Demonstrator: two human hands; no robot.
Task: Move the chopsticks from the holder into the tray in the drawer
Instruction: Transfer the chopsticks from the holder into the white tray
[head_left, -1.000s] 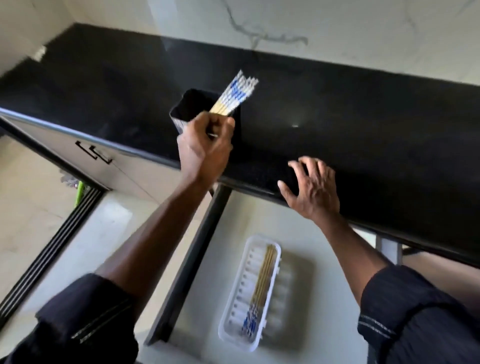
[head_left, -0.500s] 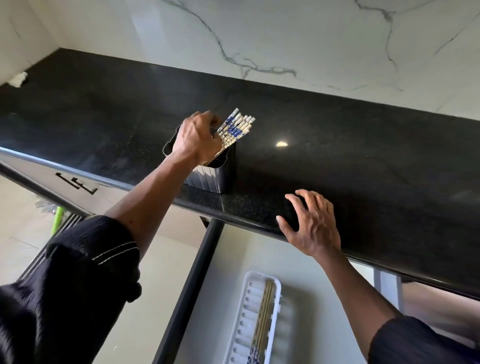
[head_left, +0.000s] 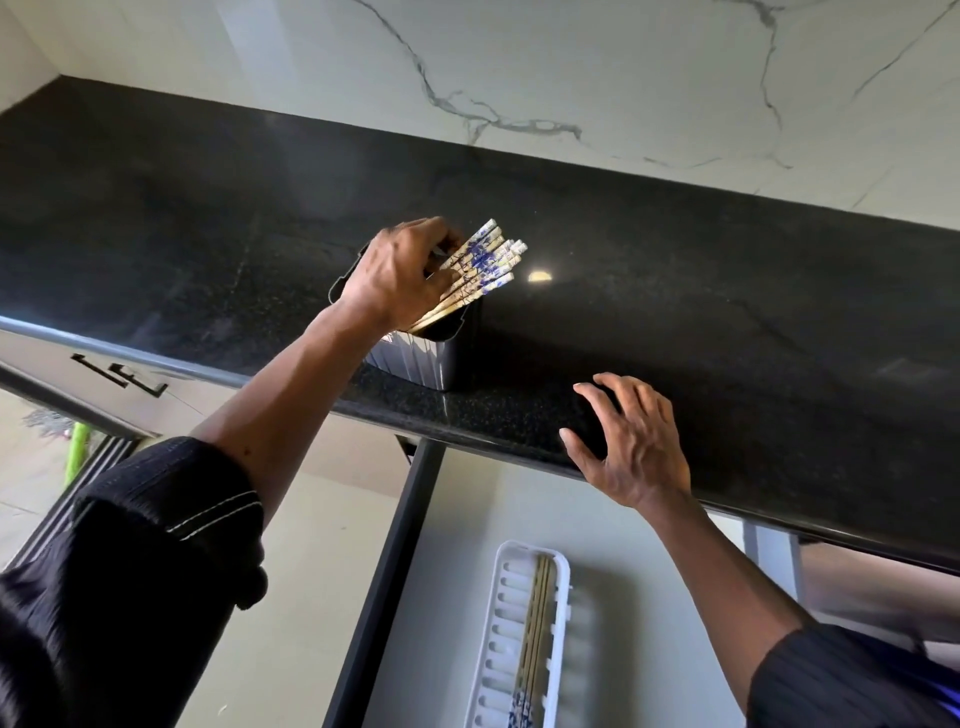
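Observation:
A dark ribbed holder (head_left: 415, 358) stands near the front edge of the black counter (head_left: 727, 291). Several wooden chopsticks with blue-and-white tops (head_left: 480, 262) lean out of it to the right. My left hand (head_left: 400, 275) reaches over the holder's mouth, fingers curled round the chopstick bundle just below the patterned tops. My right hand (head_left: 628, 447) rests on the counter's front edge with fingers spread, holding nothing. Below, in the open drawer (head_left: 457, 597), a white slotted tray (head_left: 506, 639) holds a few chopsticks (head_left: 535, 623) lying lengthwise.
A dark drawer side rail (head_left: 384, 587) runs down left of the tray. A marble wall (head_left: 519, 67) backs the counter. At left, a closed cabinet front carries black handles (head_left: 122, 375), and a green object (head_left: 75, 452) stands by the floor.
The view has tilted up and drawn closer to the counter. My left hand has settled round the chopsticks in the holder. The right hand stays on the counter edge.

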